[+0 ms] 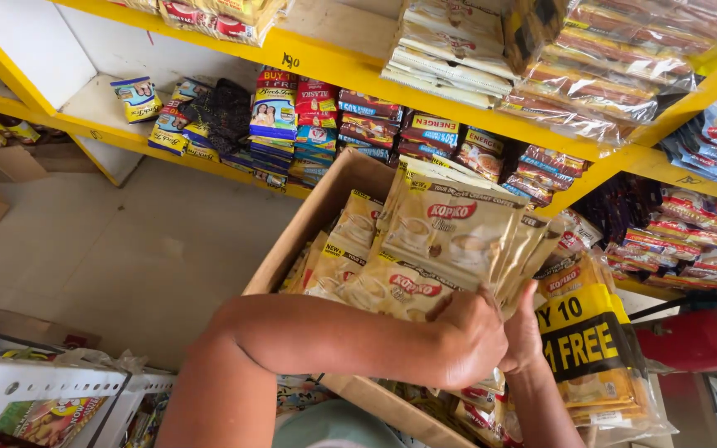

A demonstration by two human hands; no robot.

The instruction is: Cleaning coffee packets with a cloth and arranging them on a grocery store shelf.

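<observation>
Head view: both hands, the left hand (468, 336) and right hand (524, 332), grip a fanned stack of beige coffee sachets (450, 236) over an open cardboard box (292, 249), below yellow shelves (350, 66) of packets.

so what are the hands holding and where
Both hands, left hand and right hand, grip a fanned stack of beige sachets by its lower end, over the cardboard box.
</observation>
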